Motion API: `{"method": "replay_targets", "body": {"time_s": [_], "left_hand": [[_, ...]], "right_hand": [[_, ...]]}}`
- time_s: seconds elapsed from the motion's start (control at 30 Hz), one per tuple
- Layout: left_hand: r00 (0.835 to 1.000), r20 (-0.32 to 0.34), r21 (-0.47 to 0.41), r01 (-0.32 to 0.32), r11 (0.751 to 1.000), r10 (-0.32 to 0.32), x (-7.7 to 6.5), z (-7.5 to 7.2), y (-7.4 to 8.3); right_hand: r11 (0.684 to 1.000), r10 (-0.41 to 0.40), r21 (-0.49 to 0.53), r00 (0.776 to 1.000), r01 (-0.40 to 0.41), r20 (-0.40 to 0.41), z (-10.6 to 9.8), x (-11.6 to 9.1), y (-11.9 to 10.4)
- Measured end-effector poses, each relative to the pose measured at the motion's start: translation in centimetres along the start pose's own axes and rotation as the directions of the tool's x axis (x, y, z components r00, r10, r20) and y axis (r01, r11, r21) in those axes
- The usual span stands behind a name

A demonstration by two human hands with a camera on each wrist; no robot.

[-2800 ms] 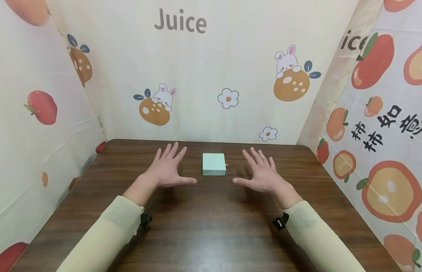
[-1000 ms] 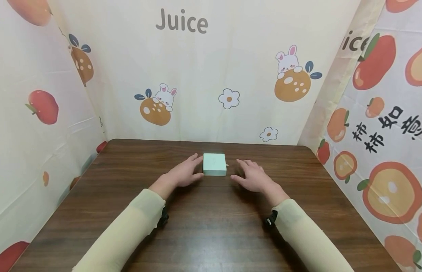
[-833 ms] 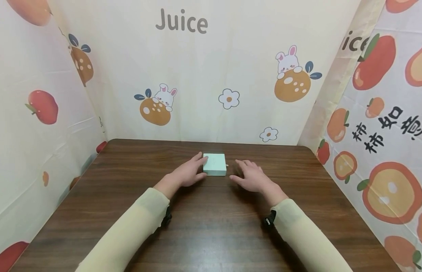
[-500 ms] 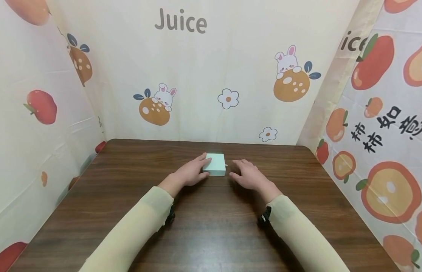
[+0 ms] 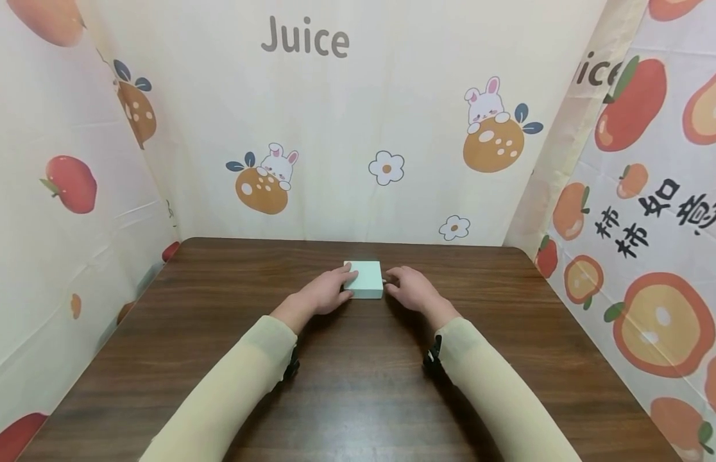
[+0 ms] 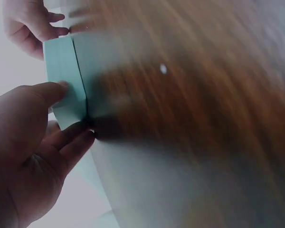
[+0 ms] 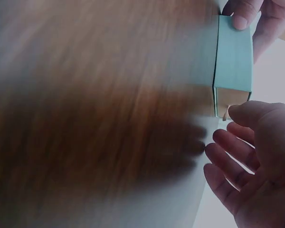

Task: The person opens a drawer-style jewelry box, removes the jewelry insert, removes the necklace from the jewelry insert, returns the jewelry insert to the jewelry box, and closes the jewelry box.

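Note:
A small mint-green box (image 5: pixel 366 277) lies flat near the far side of the table. My left hand (image 5: pixel 322 292) grips its left end, the thumb (image 6: pixel 54 92) pressed on the front face and fingers over the top. From the box's right end, a pale brown panel (image 7: pixel 230 99) in the right wrist view, a short ribbon-like tab (image 7: pixel 224 115) sticks out. My right hand (image 5: pixel 414 290) is beside that end, its thumb tip (image 7: pixel 236 112) at the tab. Its other fingers are loosely bent; the index fingertip appears apart from the tab.
The dark brown wooden table (image 5: pixel 358 385) reflects light at its front. Behind it hangs a printed cloth (image 5: pixel 335 115), with further fruit-patterned cloths on the left (image 5: pixel 34 276) and right (image 5: pixel 612 212). Dark wrist devices are at both cuffs.
Both hands came inward from spread positions to the box. The left hand took hold of its left end; the right hand moved left to the tab. The box has stayed put.

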State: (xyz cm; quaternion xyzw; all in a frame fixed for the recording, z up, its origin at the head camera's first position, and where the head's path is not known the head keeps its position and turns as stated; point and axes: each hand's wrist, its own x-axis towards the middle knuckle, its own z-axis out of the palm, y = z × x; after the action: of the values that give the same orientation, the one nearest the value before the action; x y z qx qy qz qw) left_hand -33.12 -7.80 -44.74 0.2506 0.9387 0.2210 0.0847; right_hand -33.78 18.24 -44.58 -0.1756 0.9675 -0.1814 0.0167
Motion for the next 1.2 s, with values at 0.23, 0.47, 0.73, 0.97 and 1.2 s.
{"method": "replay_targets", "body": {"time_s": [0.23, 0.47, 0.73, 0.97, 1.2], "left_hand": [[1.0, 0.008, -0.024, 0.011, 1.0, -0.011, 0.6, 0.1, 0.0], [1.0, -0.001, -0.023, 0.005, 1.0, -0.005, 0.6, 0.3, 0.0], [1.0, -0.01, -0.01, 0.028, 1.0, -0.028, -0.2, -0.4, 1.4], [0.999, -0.011, -0.024, 0.035, 0.999, -0.036, -0.4, -0.6, 1.4], [0.999, -0.016, -0.025, 0.036, 0.999, -0.037, -0.5, -0.4, 1.2]], "right_hand": [[0.999, 0.039, -0.025, 0.999, -0.039, -0.01, 0.5, 1.0, -0.3], [0.996, 0.064, -0.058, 0.998, -0.064, 0.0, 0.8, 1.4, -0.8], [0.993, 0.089, -0.072, 0.995, -0.092, -0.036, 0.6, 1.4, -1.2], [0.991, 0.105, -0.083, 0.993, -0.108, -0.049, 0.5, 1.4, -1.5], [0.985, 0.116, -0.121, 0.992, -0.12, -0.042, 0.4, 1.4, -1.8]]}}
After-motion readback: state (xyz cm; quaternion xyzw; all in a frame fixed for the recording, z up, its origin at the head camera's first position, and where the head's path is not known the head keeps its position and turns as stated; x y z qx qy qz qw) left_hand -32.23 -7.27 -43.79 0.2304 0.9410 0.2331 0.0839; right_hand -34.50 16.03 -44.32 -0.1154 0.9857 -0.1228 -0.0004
